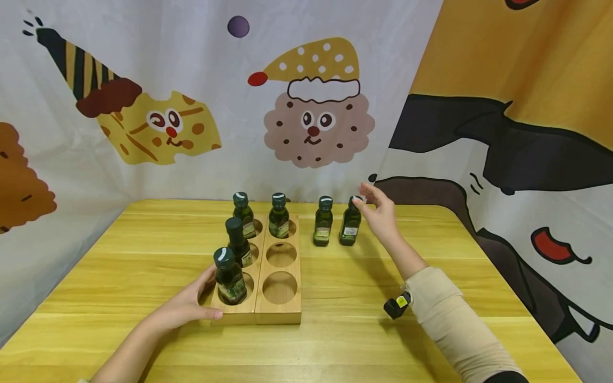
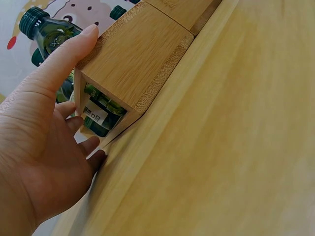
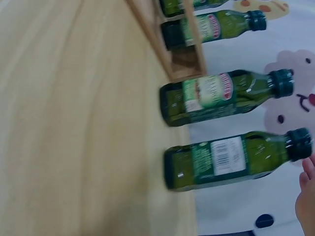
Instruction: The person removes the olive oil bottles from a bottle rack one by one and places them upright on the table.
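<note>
My left hand [image 1: 193,303] grips the near left corner of a wooden bottle rack [image 1: 280,319]; in the left wrist view the thumb [image 2: 66,59] lies along its edge and the fingers are at its open end. The rack's left row holds a front bottle [image 1: 231,282], a middle bottle [image 1: 239,246] and a back bottle [image 1: 245,215], all dark green. Another bottle [image 1: 279,218] stands in the right row's back hole. Right of the rack are two green bottles on the table, a label-front bottle [image 1: 323,223] and a barcode bottle [image 1: 350,226]. My right hand [image 1: 380,213] is at the latter's cap, fingers spread.
The right row's middle hole [image 1: 281,255] and front hole [image 1: 280,287] show no bottle. A cartoon-printed curtain [image 1: 191,48] hangs behind the wooden table [image 1: 354,340]. A small black device [image 1: 396,306] with a yellow mark sits at my right wrist.
</note>
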{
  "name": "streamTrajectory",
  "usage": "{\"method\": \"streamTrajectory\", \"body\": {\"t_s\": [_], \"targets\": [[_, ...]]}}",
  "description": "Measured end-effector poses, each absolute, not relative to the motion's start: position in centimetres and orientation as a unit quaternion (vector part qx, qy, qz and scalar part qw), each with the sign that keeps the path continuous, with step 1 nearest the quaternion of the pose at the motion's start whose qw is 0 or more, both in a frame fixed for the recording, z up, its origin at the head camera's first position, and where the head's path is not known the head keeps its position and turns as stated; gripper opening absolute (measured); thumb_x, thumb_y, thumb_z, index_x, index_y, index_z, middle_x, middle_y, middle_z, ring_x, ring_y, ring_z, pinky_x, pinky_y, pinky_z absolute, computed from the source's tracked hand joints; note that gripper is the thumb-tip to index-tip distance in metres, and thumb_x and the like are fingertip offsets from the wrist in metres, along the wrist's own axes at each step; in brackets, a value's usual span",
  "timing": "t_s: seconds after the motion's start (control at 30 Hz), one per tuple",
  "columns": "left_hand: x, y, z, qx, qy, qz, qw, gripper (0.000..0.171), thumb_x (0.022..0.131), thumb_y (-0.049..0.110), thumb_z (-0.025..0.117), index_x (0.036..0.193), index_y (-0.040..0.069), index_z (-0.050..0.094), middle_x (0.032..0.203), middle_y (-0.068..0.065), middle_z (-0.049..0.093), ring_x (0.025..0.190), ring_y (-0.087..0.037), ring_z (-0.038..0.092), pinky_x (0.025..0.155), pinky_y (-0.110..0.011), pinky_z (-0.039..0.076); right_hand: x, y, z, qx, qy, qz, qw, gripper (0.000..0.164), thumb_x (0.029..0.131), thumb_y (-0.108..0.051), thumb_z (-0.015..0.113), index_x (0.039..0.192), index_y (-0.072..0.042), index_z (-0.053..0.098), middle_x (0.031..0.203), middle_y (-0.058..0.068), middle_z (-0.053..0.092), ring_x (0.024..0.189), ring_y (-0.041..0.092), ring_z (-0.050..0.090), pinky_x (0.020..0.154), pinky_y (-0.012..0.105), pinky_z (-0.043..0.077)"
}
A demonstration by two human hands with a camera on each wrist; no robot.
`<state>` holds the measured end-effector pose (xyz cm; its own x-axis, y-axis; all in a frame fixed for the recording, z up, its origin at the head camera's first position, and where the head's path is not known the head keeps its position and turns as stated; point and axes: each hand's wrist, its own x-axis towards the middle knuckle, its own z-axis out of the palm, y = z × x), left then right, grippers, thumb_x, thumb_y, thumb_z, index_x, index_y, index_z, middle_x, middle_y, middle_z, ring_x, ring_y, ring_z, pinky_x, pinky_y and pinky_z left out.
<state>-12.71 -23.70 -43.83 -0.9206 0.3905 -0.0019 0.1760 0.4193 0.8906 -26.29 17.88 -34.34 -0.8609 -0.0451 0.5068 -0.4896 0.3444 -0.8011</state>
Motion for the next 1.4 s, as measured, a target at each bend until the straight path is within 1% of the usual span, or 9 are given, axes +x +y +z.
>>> {"method": "streamTrajectory", "body": {"t_s": [0.17,0.3,0.47,0.6,0.7,0.9,1.07,1.2,1.4], "targets": [[-12.7,-23.7,-43.9,0.166,0.835,0.513,0.107,0.113,0.073,0.015,0.082,0.151,-0.005,0.002,0.149,-0.037,0.012,0.133,-0.056,0.015,0.103,-0.068,0.013,-25.9,17.4,-32.9,0.195,-0.785,0.538,0.237,0.045,0.091,-0.001,0.063,0.132,0.009,0.049,0.127,0.029,0.054,0.12,0.038,0.049,0.104,0.046,0.037],[-12.7,-23.7,-43.8,0.164,0.838,0.509,0.107,0.113,0.073,0.016,0.081,0.15,-0.005,0.002,0.149,-0.037,0.011,0.133,-0.056,0.015,0.102,-0.069,0.013,-25.4,16.5,-31.9,0.22,-0.774,0.547,0.231,0.045,0.092,-0.004,0.063,0.133,0.007,0.049,0.128,0.026,0.054,0.12,0.034,0.049,0.104,0.044,0.037],[-12.6,-23.7,-43.8,0.166,0.837,0.511,0.106,0.112,0.073,0.016,0.081,0.15,-0.005,0.002,0.149,-0.037,0.012,0.133,-0.056,0.016,0.103,-0.069,0.013,-24.9,14.6,-31.0,0.241,-0.756,0.566,0.223,0.044,0.091,0.0,0.063,0.132,0.009,0.049,0.127,0.025,0.055,0.119,0.033,0.05,0.104,0.043,0.038],[-12.5,-23.6,-43.7,0.167,0.834,0.515,0.106,0.112,0.073,0.016,0.081,0.151,-0.004,0.003,0.149,-0.037,0.012,0.133,-0.056,0.017,0.103,-0.069,0.012,-24.5,12.9,-30.5,0.266,-0.743,0.574,0.22,0.045,0.089,0.003,0.064,0.131,0.011,0.049,0.125,0.029,0.054,0.117,0.036,0.05,0.103,0.044,0.039],[-12.5,-23.6,-43.6,0.168,0.834,0.516,0.106,0.112,0.073,0.016,0.081,0.151,-0.004,0.003,0.148,-0.037,0.013,0.133,-0.056,0.017,0.103,-0.069,0.013,-24.3,11.6,-30.2,0.279,-0.735,0.582,0.207,0.046,0.089,0.003,0.064,0.131,0.012,0.048,0.125,0.031,0.053,0.117,0.036,0.05,0.103,0.043,0.039],[-12.6,-23.6,-43.6,0.167,0.833,0.517,0.106,0.112,0.073,0.017,0.082,0.151,-0.002,0.003,0.148,-0.037,0.014,0.133,-0.056,0.018,0.103,-0.069,0.013,-23.9,9.2,-29.9,0.296,-0.736,0.58,0.186,0.047,0.089,0.003,0.064,0.132,0.011,0.048,0.125,0.026,0.055,0.118,0.035,0.05,0.103,0.043,0.04],[-12.6,-23.6,-43.6,0.17,0.832,0.518,0.104,0.112,0.073,0.017,0.082,0.152,-0.001,0.004,0.148,-0.037,0.015,0.133,-0.056,0.019,0.102,-0.069,0.013,-24.1,7.4,-30.3,0.303,-0.739,0.579,0.162,0.047,0.089,0.001,0.064,0.133,0.011,0.048,0.127,0.026,0.054,0.118,0.035,0.05,0.103,0.042,0.04],[-12.5,-23.5,-43.5,0.171,0.834,0.515,0.103,0.112,0.073,0.019,0.082,0.152,0.0,0.005,0.148,-0.037,0.016,0.133,-0.056,0.018,0.101,-0.071,0.014,-24.4,6.3,-30.9,0.288,-0.749,0.581,0.137,0.048,0.091,-0.002,0.064,0.134,0.008,0.047,0.129,0.025,0.053,0.119,0.034,0.05,0.104,0.041,0.039],[-12.6,-23.6,-43.6,0.172,0.836,0.511,0.099,0.112,0.072,0.018,0.081,0.152,0.0,0.005,0.148,-0.036,0.016,0.133,-0.056,0.018,0.101,-0.071,0.015,-26.7,5.1,-33.6,0.268,-0.757,0.587,0.103,0.051,0.092,-0.009,0.064,0.139,0.003,0.045,0.134,0.023,0.051,0.123,0.033,0.048,0.105,0.043,0.038]]}}
